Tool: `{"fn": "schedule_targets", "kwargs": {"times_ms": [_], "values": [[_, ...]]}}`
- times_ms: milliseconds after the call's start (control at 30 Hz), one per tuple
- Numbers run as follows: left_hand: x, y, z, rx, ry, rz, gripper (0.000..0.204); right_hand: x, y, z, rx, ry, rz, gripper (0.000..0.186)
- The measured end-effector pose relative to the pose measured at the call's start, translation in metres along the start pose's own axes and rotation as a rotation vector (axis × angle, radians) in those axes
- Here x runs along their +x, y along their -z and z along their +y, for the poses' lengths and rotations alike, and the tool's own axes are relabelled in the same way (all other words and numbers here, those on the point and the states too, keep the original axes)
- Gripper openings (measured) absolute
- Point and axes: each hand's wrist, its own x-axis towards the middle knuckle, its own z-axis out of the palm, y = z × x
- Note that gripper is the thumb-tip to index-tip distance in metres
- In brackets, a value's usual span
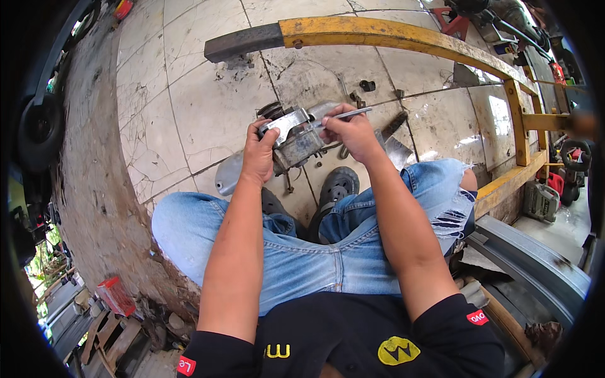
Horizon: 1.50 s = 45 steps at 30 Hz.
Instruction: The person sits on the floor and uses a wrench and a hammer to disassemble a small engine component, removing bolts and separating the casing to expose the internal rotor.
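My left hand (259,151) is closed round a shiny silver metal bracket (290,124), thumb on top. The bracket lies against a grey cast-metal machine part (298,150), and a dark grooved pulley (271,111) shows just beyond it. Pinched in my right hand (354,133) is a slim metal rod (353,113), pointing to the right. Its inner end reaches toward the bracket; fingers hide whether it touches. Between my feet and the machine part a bolt (289,183) stands out below the casting.
Small dark metal parts (367,85) lie on the cracked tile floor (208,94) beyond my hands. A dark-bristled brush (395,124) rests at the right, near a metal sheet (398,152). A yellow steel frame (391,33) arches across the far side and down the right. A silver curved cover (228,174) lies left.
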Motion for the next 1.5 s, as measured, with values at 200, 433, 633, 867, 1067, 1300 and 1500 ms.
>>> {"fn": "schedule_targets", "kwargs": {"times_ms": [200,433,633,867,1067,1300,1500], "values": [[-0.001,0.005,0.0,-0.017,0.021,-0.001,0.035,0.003,0.002,-0.008,-0.124,-0.016,0.047,0.016],[-0.003,-0.004,0.004,0.019,0.002,0.018,0.036,0.011,0.018,-0.001,-0.13,-0.032,0.142,0.018],[-0.002,-0.003,0.005,-0.032,0.042,-0.012,0.036,0.01,-0.011,-0.001,-0.134,0.124,0.008,0.018],[-0.005,-0.006,0.009,0.01,0.03,0.02,0.036,-0.002,-0.008,-0.007,-0.254,0.118,0.071,0.011],[-0.004,-0.008,0.005,0.01,-0.006,0.003,0.037,0.009,0.014,0.002,-0.616,0.186,0.168,0.012],[-0.002,-0.008,0.005,0.003,0.049,0.003,0.037,-0.002,-0.013,-0.001,-0.09,0.095,0.077,0.017],[0.001,0.003,0.0,0.01,0.001,0.011,0.037,0.005,-0.008,-0.008,-0.14,0.076,0.053,0.016]]}}
